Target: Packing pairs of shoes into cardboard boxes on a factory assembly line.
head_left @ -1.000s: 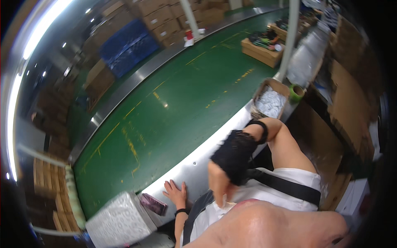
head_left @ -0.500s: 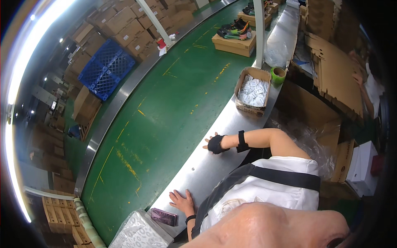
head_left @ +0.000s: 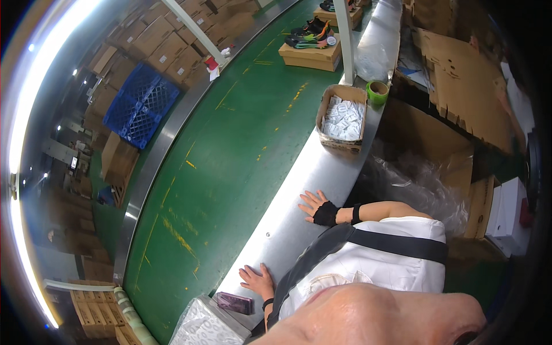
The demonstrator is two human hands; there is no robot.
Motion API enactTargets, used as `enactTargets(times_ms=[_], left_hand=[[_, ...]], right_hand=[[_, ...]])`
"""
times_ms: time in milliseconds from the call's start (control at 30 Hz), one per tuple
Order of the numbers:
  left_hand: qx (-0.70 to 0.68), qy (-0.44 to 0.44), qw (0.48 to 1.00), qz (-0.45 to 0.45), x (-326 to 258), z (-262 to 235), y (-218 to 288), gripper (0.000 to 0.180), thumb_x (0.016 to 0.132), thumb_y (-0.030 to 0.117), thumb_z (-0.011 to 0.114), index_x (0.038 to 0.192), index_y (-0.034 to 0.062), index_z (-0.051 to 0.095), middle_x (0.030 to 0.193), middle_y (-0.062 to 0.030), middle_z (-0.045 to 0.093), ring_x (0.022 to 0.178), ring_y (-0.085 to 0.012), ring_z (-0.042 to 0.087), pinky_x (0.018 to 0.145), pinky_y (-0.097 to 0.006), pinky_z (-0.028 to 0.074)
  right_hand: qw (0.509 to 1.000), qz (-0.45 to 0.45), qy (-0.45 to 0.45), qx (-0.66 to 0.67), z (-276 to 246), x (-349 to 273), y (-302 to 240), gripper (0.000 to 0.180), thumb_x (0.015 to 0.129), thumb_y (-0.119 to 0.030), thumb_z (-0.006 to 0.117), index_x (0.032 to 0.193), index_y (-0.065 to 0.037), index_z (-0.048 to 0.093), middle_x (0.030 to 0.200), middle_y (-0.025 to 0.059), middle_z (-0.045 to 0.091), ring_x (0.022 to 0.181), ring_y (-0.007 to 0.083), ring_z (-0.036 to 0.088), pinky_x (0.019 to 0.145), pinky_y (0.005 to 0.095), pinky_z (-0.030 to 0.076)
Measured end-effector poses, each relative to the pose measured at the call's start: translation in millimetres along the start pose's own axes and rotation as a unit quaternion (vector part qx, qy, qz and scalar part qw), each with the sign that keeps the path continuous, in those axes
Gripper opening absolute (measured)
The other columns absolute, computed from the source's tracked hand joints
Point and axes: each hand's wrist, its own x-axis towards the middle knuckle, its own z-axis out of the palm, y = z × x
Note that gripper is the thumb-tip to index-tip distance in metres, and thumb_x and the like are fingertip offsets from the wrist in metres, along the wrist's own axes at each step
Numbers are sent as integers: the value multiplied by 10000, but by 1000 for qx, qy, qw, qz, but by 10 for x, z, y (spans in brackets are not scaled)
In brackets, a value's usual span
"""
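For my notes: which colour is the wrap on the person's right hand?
Black. The wrap covers the palm of the right hand, seen in the head view.

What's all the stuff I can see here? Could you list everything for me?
Belt: one, green, running up the middle.
Ledge: one, bare metal, along the belt's right edge.
Open box: one, brown, full of small white packets, on the ledge.
Tape roll: one, green, beyond the open box.
Shoes: a few, dark with bright trim, on a carton far up the belt.
Crate: one, blue, left of the belt.
Phone: one, dark, near the left hand.
Left hand: bare, flat on the ledge.
Right hand: black wrap, flat on the ledge.
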Motion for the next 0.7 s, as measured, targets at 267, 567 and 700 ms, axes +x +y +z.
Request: enactTargets(times_ms=[267,567,700], left_hand=[[-10,9,1000,-2,-7,174,-137,657,792,448,497,1238,-17,367,1318,-242,286,1256,-338,228,1001,-539,104],[-14,-33,999,-9,-9,-201,180,673,799,456,480,1251,-26,353,1334,-244,266,1263,-342,211,1010,-531,92],[-10,-33,999,-6,-15,-168,135,678,800,456,476,1251,-34,348,1332,-247,267,1263,-344,209,1009,-533,87]], right_hand=[[999,-14,37,8,-109,-18,-26,507,766,-376,531,1198,-119,460,1316,158,324,1246,308,247,950,518,210],[998,-11,61,7,-85,-25,2,472,775,-367,521,1174,-118,480,1300,157,350,1234,304,270,947,515,215],[999,-11,52,5,-95,-13,-15,468,781,-371,510,1176,-122,480,1306,153,343,1236,300,267,947,515,215]])
